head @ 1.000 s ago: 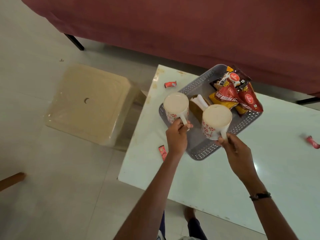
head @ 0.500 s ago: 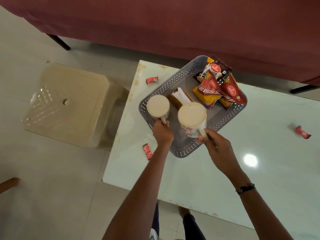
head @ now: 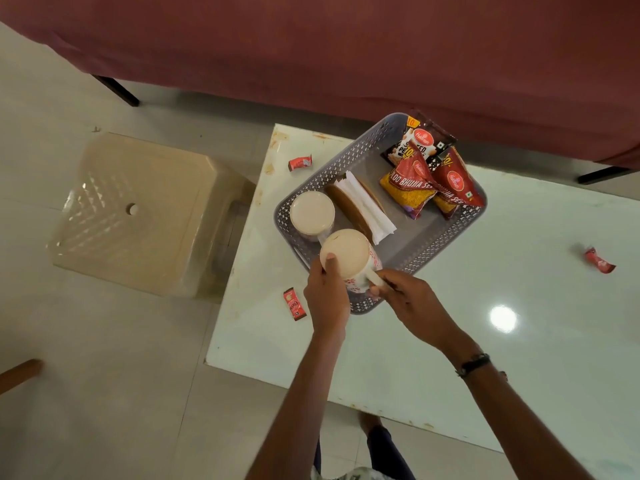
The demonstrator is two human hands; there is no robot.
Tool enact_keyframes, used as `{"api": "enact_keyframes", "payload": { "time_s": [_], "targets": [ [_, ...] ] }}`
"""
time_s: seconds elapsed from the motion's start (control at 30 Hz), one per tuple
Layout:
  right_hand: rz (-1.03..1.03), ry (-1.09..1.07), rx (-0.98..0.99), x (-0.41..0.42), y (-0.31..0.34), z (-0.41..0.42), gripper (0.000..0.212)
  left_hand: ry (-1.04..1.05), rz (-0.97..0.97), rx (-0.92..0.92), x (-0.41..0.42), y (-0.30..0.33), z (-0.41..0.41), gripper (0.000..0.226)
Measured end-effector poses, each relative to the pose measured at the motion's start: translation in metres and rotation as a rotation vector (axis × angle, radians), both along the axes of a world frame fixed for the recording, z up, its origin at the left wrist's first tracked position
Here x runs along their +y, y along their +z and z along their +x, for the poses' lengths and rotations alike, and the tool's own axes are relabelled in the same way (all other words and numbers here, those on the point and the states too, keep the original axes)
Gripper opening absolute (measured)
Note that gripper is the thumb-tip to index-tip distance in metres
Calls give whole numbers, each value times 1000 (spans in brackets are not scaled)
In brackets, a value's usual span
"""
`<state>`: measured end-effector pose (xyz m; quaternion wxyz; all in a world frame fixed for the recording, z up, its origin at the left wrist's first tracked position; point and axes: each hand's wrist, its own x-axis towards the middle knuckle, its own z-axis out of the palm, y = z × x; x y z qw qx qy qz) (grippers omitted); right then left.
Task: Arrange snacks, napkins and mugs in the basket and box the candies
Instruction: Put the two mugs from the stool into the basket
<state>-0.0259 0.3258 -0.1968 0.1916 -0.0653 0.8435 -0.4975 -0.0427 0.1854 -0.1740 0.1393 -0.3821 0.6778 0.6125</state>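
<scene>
Both mugs have shifted since half a second ago: the first mug (head: 312, 213) now stands alone in the near left corner of the basket (head: 346, 164), and the left hand (head: 325, 299) has let go of its handle and gone to the second mug (head: 346, 258), thumb on the rim and fingers curled round its side. The right hand (head: 412, 303) pinches that mug's handle, holding it over the basket's near edge.

Two mugs, round, white and glossy, with a small red flower print on the one in hand. One basket, grey plastic, rectangular with rounded corners and perforated lattice walls. In it, three shiny crinkled snack packets (head: 426, 174) overlap at the far end, and one stack of white paper napkins (head: 367, 209) sits in a brown holder at the middle. Three small red wrapped candies lie on the smooth white table (head: 450, 375): one (head: 300, 163) at the far left corner, one (head: 294, 304) near the left edge, one (head: 599, 260) well to the right.
</scene>
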Motion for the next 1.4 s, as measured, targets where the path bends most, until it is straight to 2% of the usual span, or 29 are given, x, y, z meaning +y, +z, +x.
{"api": "enact_keyframes", "payload": {
  "time_s": [0.17,0.33,0.43,0.73,0.93,1.0,1.1,1.2,1.33,1.4],
  "targets": [
    [14,53,-23,-1,-15,-14,18,-102,-104,20,1,-9,-7,39],
    [188,198,-113,-5,-31,-19,18,-111,-162,-10,2,-25,-4,40],
    [295,267,-89,-9,-35,-17,14,-120,-215,5,3,-32,6,41],
    [665,357,47,-13,-40,-13,27,-222,-335,43,12,-30,12,41],
    [717,414,61,-6,-37,-18,28,-264,-308,67,4,-30,15,41],
    [701,321,132,7,-25,-27,25,-217,-311,130,3,-27,19,36],
    [502,-90,227,31,6,-49,24,-96,-357,216,3,-18,22,30],
    [441,-389,328,58,29,-86,22,20,-409,228,4,-10,18,33],
    [416,-583,339,91,24,-140,27,121,-421,192,4,-12,11,44],
    [430,-588,274,105,13,-158,30,128,-417,144,5,-16,10,48]
  ]
}}
